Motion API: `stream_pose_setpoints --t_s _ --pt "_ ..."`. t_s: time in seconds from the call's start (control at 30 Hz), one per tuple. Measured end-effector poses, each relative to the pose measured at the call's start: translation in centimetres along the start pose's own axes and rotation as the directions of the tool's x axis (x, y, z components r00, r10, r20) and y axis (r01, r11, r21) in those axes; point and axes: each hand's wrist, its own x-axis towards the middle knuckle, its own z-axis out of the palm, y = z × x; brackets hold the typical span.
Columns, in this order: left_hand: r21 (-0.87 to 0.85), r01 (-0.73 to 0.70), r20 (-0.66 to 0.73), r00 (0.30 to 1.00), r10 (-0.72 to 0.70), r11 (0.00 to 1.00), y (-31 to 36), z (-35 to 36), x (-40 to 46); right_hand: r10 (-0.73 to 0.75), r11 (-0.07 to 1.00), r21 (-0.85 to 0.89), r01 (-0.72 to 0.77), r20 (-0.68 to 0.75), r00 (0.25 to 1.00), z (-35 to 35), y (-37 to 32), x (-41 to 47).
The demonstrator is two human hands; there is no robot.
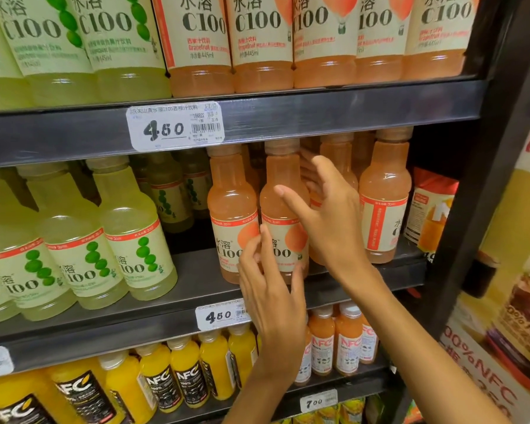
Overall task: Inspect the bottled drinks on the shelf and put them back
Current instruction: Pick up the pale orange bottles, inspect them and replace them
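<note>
In the head view, both hands work at one pink-orange plastic grapefruit drink bottle with a cream label (283, 215), which stands upright at the front of the dark metal middle shelf (196, 280), between a matching bottle to its left (231, 215) and others to its right. The left hand (273, 295) has its fingertips spread over the lower label, fingers only lightly bent, touching rather than clasping. The right hand (328, 218) is open, thumb across the bottle's shoulder and fingers reaching past it toward the bottles behind; whether they touch any I cannot tell. The bottle sits on the shelf, so this one looks either just set back or about to be lifted; the picture does not settle which. The pale green lime drink bottles (129, 237) on the left and the yellow juice bottles (184, 371) below stand in tidy rows, their inspection status unknowable.
</note>
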Motion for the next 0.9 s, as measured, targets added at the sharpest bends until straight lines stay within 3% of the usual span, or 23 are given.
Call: stream_pose_setpoints --t_s 0.2,0.37,0.5,0.6,0.77,0.9 --pt "0.014 0.083 0.072 0.994 -0.084 0.996 0.2 0.2 0.9 -0.049 0.998 -0.05 0.045 -0.083 0.995 1.1 0.0 0.4" --pt "0.044 0.137 0.104 0.985 -0.141 0.99 0.5 0.5 1.0 -0.024 0.998 -0.053 0.022 -0.034 0.999 1.1 0.1 0.5" --pt "-0.067 0.099 0.111 0.99 -0.091 0.993 0.7 0.0 0.7 -0.102 0.995 -0.026 0.099 -0.262 0.96 -0.8 0.5 0.4" --pt "-0.099 0.034 0.129 0.991 -0.021 0.994 1.2 0.0 0.6 -0.115 0.988 -0.136 0.068 -0.379 0.918 -2.3 1.2 1.3" --pt "-0.152 -0.021 0.205 0.977 0.052 0.988 2.1 0.6 0.2 0.096 0.982 -0.149 -0.116 -0.131 0.987 -2.1 2.4 2.5" --pt "-0.174 0.013 0.319 0.947 0.043 0.985 1.9 0.8 -0.6 0.082 0.977 -0.187 -0.1 -0.098 0.992 -2.3 2.6 2.7"
